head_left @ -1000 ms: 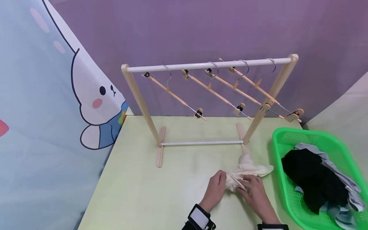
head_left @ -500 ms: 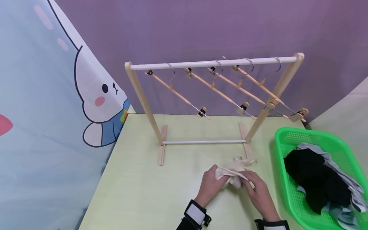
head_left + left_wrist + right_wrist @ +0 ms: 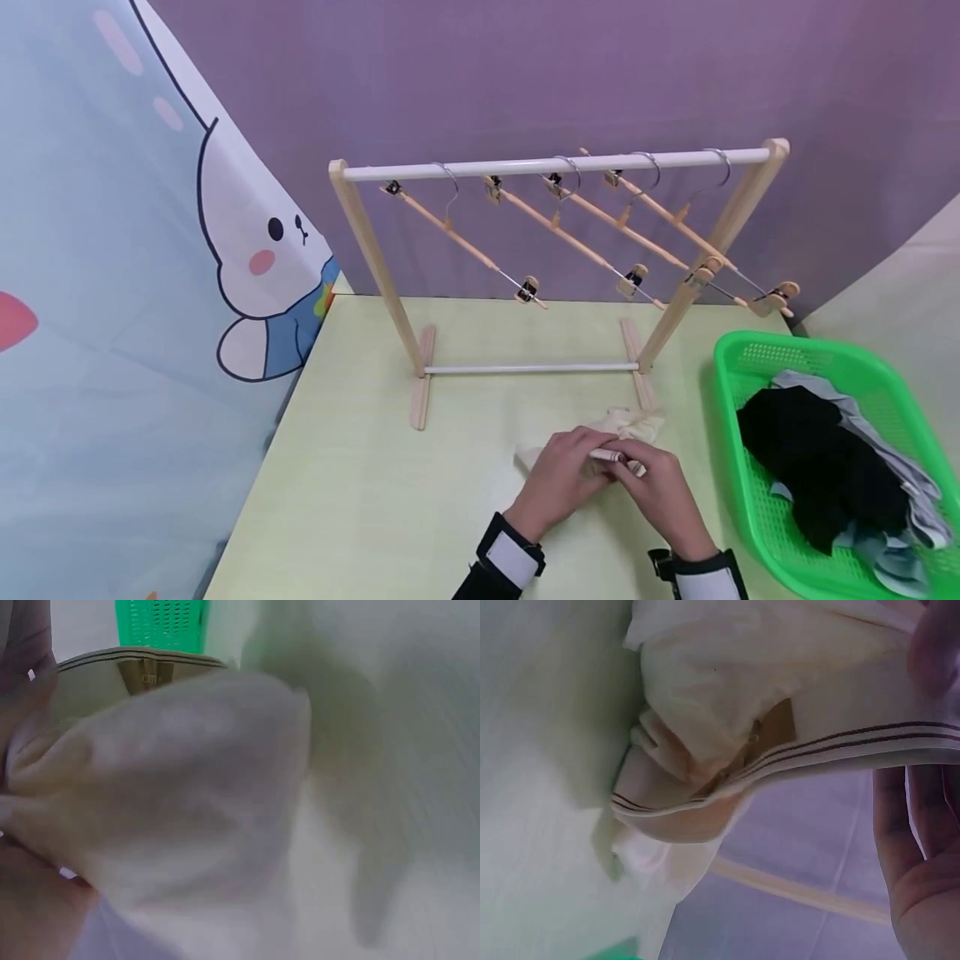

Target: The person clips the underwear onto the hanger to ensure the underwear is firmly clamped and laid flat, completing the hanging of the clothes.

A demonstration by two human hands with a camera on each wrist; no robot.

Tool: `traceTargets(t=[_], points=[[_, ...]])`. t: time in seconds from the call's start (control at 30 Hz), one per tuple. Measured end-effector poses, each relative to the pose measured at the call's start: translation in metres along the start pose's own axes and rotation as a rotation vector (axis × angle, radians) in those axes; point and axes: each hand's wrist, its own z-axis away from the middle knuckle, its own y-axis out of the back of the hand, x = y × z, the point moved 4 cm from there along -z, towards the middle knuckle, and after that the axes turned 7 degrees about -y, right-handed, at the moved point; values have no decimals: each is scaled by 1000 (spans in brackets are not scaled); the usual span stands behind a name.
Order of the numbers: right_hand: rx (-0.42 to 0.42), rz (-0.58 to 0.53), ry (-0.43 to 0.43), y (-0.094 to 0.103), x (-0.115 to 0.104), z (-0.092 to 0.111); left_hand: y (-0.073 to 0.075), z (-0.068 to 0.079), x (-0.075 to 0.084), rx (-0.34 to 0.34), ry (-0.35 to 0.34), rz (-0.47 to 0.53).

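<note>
1. The left hand [image 3: 562,475] grips a bunched fold of a cream garment [image 3: 633,423], its fingers close together
2. The right hand [image 3: 658,483], just beside it, pinches the garment's edge between thumb and fingers; two dark stripes run along that edge
3. The garment lies between and just beyond the hands, with a pale flap out to the left of the left hand; a brown patch [image 3: 780,724] shows near the striped edge
4. Both wrists wear black-and-white straps [image 3: 512,557]
5. Beneath the hands is a pale green table [image 3: 337,517]
6. Ahead of the hands stands a wooden rack [image 3: 378,267], four clip hangers [image 3: 468,246] on its white top bar
7. To the right of the hands, a green basket [image 3: 813,357] holds black cloth [image 3: 821,467], grey cloth [image 3: 911,471] and bluish cloth [image 3: 892,567]
8. Farthest ahead is a purple backdrop [image 3: 480,75]
</note>
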Motion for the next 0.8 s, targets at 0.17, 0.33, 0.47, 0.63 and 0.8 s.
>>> traceTargets(t=[0.17, 0.33, 0.47, 0.63, 0.8], points=[[-101, -82, 47, -7, 2, 1, 17, 1, -5, 53, -15, -92], [-224, -61, 0, -22, 10, 3, 32, 5, -17, 121, 111, 251], [-293, -3, -54, -34, 11, 1, 47, 8, -31, 242, 216, 530], [-284, -10, -90, -29, 11, -3, 74, 10, -56, 408, 317, 569], [-255, 2, -82, -8, 18, -3, 102, 15, -72, 519, 383, 486]])
